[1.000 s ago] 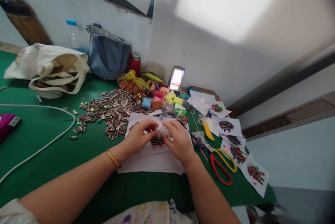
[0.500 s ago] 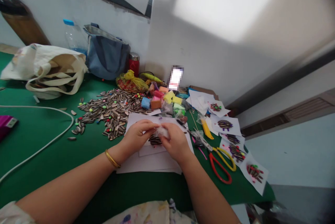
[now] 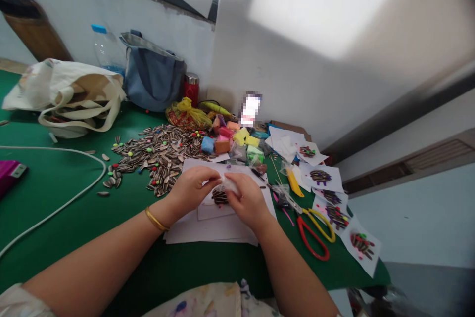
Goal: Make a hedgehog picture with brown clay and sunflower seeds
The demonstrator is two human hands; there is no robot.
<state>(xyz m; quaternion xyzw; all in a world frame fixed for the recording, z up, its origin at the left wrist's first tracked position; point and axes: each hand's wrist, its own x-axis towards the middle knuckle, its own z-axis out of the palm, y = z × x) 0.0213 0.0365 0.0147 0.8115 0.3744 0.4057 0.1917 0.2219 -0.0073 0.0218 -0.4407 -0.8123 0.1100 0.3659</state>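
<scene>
A small clear plastic bag with something white in it [image 3: 230, 186] is between my hands, above the white paper [image 3: 208, 232]. My right hand [image 3: 248, 202] is wrapped round its right side. With thumb and fingers pinched, my left hand [image 3: 193, 187] grips the bag's upper left edge. Below the bag, a dark cluster of striped sunflower seeds [image 3: 220, 197] sits on a smaller sheet, partly covered by my right fingers. To the left of my hands spreads a heap of loose sunflower seeds [image 3: 163, 151] with small coloured balls among them.
Coloured clay packets [image 3: 222, 146] lie behind my hands, near a lit phone [image 3: 250, 109]. At right are scissors [image 3: 313, 233], a yellow cutter [image 3: 295, 182] and several paper sheets with seed figures [image 3: 319, 176]. Bags [image 3: 152, 77] and a white cable [image 3: 55, 220] are at left.
My left fingertips have moved slightly left, away from my right hand, and more of the seed cluster shows. The camera view has shifted a little.
</scene>
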